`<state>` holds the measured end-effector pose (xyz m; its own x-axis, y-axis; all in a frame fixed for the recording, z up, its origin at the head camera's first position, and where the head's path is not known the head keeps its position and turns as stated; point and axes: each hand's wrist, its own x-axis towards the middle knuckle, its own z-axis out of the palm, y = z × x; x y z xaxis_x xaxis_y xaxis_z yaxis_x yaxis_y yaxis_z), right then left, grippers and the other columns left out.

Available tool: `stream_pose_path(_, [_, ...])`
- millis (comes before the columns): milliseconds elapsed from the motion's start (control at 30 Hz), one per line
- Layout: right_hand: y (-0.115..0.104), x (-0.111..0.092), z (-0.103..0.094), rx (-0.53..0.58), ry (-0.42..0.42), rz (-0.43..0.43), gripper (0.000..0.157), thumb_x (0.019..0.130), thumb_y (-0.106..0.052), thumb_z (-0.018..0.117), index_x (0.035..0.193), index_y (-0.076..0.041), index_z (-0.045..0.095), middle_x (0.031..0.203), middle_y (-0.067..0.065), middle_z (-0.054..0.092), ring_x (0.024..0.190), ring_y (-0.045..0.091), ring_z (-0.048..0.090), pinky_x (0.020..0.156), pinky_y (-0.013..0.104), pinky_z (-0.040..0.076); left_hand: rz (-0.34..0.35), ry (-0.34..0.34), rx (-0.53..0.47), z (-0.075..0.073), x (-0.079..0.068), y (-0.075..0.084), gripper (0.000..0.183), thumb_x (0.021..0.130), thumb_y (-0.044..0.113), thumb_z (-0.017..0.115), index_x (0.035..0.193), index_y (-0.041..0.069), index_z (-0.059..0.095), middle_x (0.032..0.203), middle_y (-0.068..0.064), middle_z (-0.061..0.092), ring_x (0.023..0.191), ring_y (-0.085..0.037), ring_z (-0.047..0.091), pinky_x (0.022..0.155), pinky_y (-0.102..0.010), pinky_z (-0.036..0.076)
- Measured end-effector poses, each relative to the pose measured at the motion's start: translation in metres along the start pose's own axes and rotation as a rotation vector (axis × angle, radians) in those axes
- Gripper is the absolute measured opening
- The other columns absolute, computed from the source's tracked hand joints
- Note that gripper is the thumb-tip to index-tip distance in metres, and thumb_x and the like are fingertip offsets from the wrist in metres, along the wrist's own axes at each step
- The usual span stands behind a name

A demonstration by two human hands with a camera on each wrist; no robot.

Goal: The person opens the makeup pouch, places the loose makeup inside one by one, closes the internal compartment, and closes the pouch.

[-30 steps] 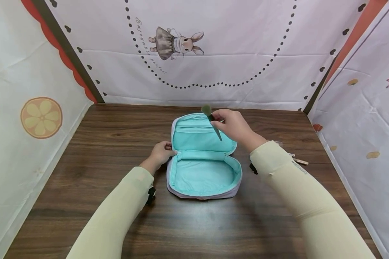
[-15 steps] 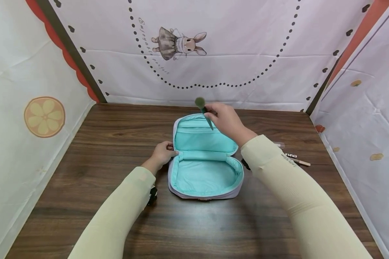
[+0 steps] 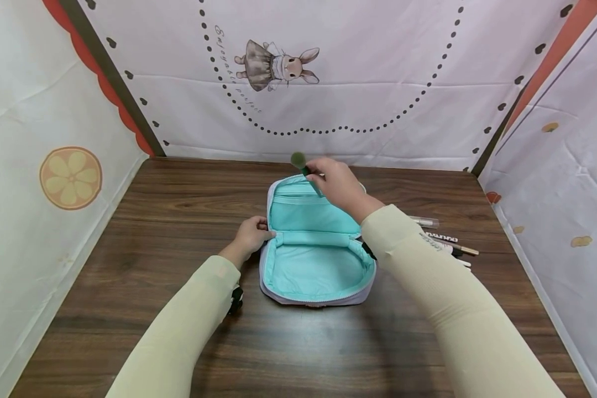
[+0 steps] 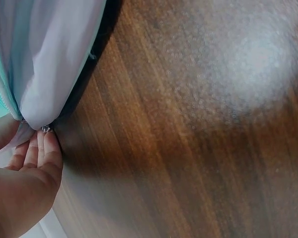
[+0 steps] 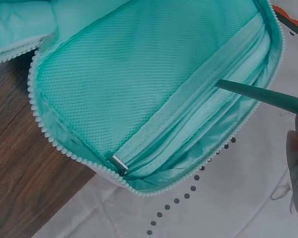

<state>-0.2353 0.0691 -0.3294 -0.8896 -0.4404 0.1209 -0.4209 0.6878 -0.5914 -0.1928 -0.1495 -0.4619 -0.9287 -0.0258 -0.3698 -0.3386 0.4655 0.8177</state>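
Observation:
A zip pouch (image 3: 318, 271), lilac outside and turquoise inside, lies unfolded on the table with its lid toward the back. My left hand (image 3: 250, 236) pinches the pouch's left side by the hinge; in the left wrist view the thumb and fingers (image 4: 34, 156) close on the fabric at the zip. Above the lid, my right hand (image 3: 339, 185) holds a green makeup brush (image 3: 304, 170), bristles up and left, handle slanting down. In the right wrist view the handle (image 5: 263, 94) crosses over the lid's mesh pocket (image 5: 139, 89), near its zipped edge.
Right of the pouch, partly behind my right sleeve, lie several slim items, among them a clear tube (image 3: 425, 222) and a gold-toned stick (image 3: 465, 249). Printed cloth (image 3: 378, 72) walls the brown wooden table (image 3: 189, 221) at the back and both sides.
My right hand has moved left and slightly up with the brush, which now points more toward the back. More of the slim items show at right. The left hand stays on the pouch.

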Motion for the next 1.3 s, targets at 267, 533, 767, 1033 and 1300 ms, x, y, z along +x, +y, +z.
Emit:
stream_pose_path(267, [0.007,0.003,0.003,-0.095,-0.06,-0.023,0.032,0.1,-0.014,0.053,0.128,-0.001,0.059,0.127,0.015,0.059,0.12,0.028,0.054,0.099,0.04,0.045,0.006,0.004,0.011,-0.001,0.0,0.001,0.038,0.093,0.009,0.063,0.128,0.0,0.052,0.117,-0.017,0.055,0.104,-0.028,0.052,0.089,-0.039,0.046])
stream_pose_path(533, [0.017,0.006,0.008,-0.171,-0.123,-0.029,0.031,0.1,-0.014,0.052,0.129,-0.004,0.059,0.123,0.014,0.061,0.118,0.028,0.054,0.099,0.04,0.044,0.017,0.015,0.024,0.0,-0.003,0.002,0.035,0.092,0.008,0.063,0.125,0.0,0.054,0.114,-0.017,0.055,0.101,-0.027,0.052,0.087,-0.038,0.046])
stream_pose_path(767, [0.022,0.006,0.014,-0.231,-0.2,-0.029,0.032,0.1,-0.014,0.052,0.131,-0.007,0.058,0.123,0.012,0.061,0.117,0.026,0.055,0.097,0.038,0.045,0.028,0.016,0.038,0.001,-0.003,0.001,0.033,0.091,0.008,0.064,0.122,0.0,0.055,0.11,-0.016,0.055,0.098,-0.027,0.051,0.086,-0.037,0.046])
stream_pose_path(1033, [0.026,0.004,0.018,-0.337,-0.271,-0.052,0.027,0.1,-0.014,0.052,0.124,-0.007,0.062,0.121,0.011,0.063,0.115,0.027,0.057,0.095,0.039,0.046,0.045,0.0,0.055,-0.001,-0.004,0.002,0.032,0.092,0.007,0.063,0.122,-0.001,0.055,0.109,-0.016,0.055,0.098,-0.027,0.051,0.085,-0.037,0.046])
stream_pose_path(1300, [0.03,0.001,0.021,-0.386,-0.269,-0.039,0.025,0.098,-0.014,0.056,0.121,-0.007,0.063,0.119,0.01,0.065,0.112,0.027,0.059,0.094,0.039,0.047,0.043,0.0,0.054,-0.002,-0.006,0.002,0.033,0.091,0.008,0.064,0.121,-0.001,0.055,0.11,-0.016,0.055,0.099,-0.027,0.052,0.087,-0.038,0.046])
